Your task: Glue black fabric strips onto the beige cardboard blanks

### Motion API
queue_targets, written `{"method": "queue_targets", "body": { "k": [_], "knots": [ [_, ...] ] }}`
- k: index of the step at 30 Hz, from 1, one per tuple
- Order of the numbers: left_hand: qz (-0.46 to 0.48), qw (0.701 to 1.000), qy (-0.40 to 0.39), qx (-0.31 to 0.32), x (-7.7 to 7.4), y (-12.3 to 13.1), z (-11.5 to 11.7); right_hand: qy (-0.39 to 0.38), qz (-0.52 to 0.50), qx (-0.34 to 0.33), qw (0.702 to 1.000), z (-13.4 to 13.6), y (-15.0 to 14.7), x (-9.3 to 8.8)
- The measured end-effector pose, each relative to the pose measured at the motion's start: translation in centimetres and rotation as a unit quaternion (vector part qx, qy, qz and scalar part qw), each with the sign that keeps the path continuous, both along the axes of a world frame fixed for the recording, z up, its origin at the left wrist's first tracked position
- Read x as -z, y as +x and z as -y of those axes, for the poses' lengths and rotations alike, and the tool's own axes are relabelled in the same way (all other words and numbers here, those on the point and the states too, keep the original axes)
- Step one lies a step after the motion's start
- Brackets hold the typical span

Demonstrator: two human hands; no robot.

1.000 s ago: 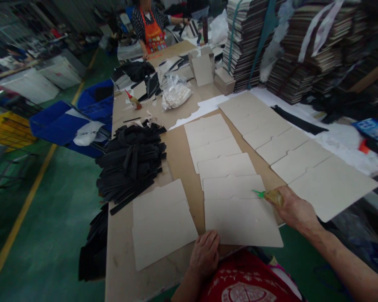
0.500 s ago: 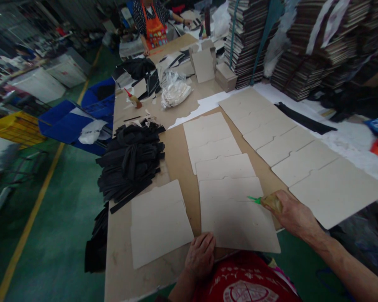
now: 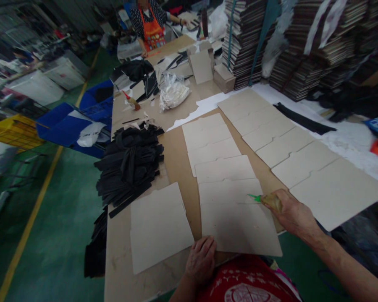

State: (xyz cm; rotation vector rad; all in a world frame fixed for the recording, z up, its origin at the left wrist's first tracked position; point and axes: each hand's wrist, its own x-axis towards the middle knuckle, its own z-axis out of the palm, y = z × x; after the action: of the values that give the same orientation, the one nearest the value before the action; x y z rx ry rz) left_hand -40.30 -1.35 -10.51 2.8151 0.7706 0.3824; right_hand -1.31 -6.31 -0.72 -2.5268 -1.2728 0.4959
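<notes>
Inward from the right edge of the nearest flat grey-beige card sheet (image 3: 239, 230) shifts the slim green nozzle (image 3: 255, 197), a touch further left than a second ago! Its little amber plastic squeeze bottle (image 3: 272, 202) sits tilted in the right hand (image 3: 291, 212), fingers wrapped round the body, above the seam with the next sheet; whether the tip touches, I can't tell. Over at the front edge, the left hand (image 3: 201, 260) lies relaxed and palm down by the sheet's near corner, gripping nothing visible. That bottle looks light and squeezable, best held round its belly; the card seems stiff but thin, easiest by its edges. Overlapping sheets run up the brown tabletop (image 3: 116, 260), a heap of black fabric strips (image 3: 129, 163) alongside. Beyond, a co-worker in an orange apron (image 3: 153, 34), and green floor (image 3: 63, 201) stretching left past blue plastic bins (image 3: 58, 130)
</notes>
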Motion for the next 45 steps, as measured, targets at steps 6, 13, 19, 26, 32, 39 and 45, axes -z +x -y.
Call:
{"method": "queue_targets", "body": {
  "k": [6,13,19,26,32,39,45],
  "knots": [
    [0.003,1.0,-0.027,0.005,-0.5,0.2,-0.4,-0.034,0.004,-0.003,0.999,0.6,0.4,-1.2],
    [-0.006,0.994,-0.107,-0.013,-3.3,1.3,-0.6,0.015,-0.098,0.061,0.993,0.5,0.2,-2.0],
    [-0.032,0.988,-0.11,-0.104,-4.3,5.1,-4.7,0.033,-0.152,0.033,0.987,-2.9,-3.5,-1.6],
    [-0.131,0.972,-0.12,-0.157,-2.6,8.6,-8.2,0.014,-0.109,-0.091,0.99,-5.9,-7.5,-1.4],
    [-0.111,0.978,-0.112,-0.139,-2.2,7.6,-7.3,0.002,-0.09,-0.123,0.988,-6.1,-8.2,-1.2],
    [-0.073,0.977,-0.114,-0.163,-1.3,8.3,-7.3,0.012,-0.047,-0.166,0.985,-6.1,-8.9,-0.3],
    [-0.056,0.972,-0.122,-0.194,-0.7,8.8,-7.0,0.012,-0.017,-0.22,0.975,-7.0,-9.3,-0.3]
  ]
}}
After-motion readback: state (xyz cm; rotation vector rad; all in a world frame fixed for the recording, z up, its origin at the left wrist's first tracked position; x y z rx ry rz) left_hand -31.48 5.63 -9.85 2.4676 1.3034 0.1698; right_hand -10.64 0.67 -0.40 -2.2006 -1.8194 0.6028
